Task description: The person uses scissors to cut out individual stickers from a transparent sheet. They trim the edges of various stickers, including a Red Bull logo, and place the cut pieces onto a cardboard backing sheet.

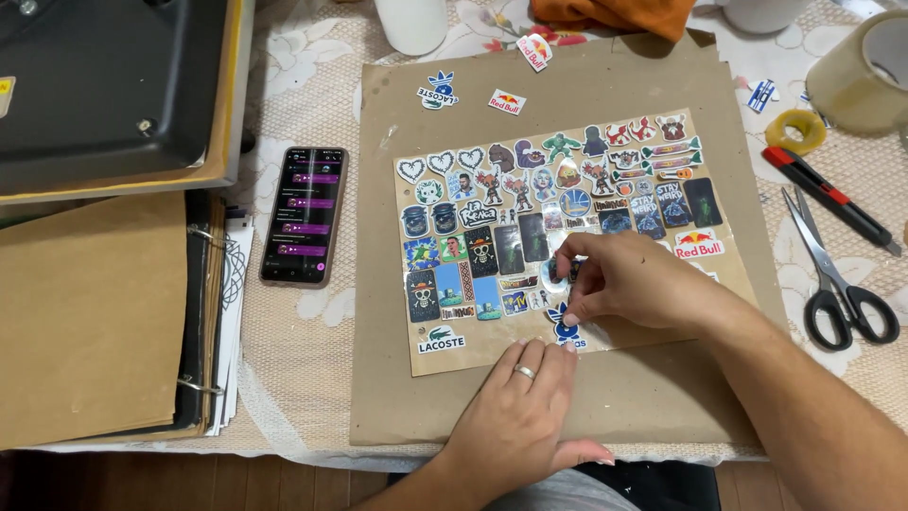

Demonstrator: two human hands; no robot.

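The right hand pinches a small sticker at the sticker sheet's lower middle while the left hand presses flat, fingers together, on the brown paper; likely thin, limp and tacky, so best lifted by an edge.

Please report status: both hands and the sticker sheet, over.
Right hand pinching a small sticker on the sticker sheet. Left hand flat on the brown paper, pressing at the sheet's lower edge. Nothing obstructing.
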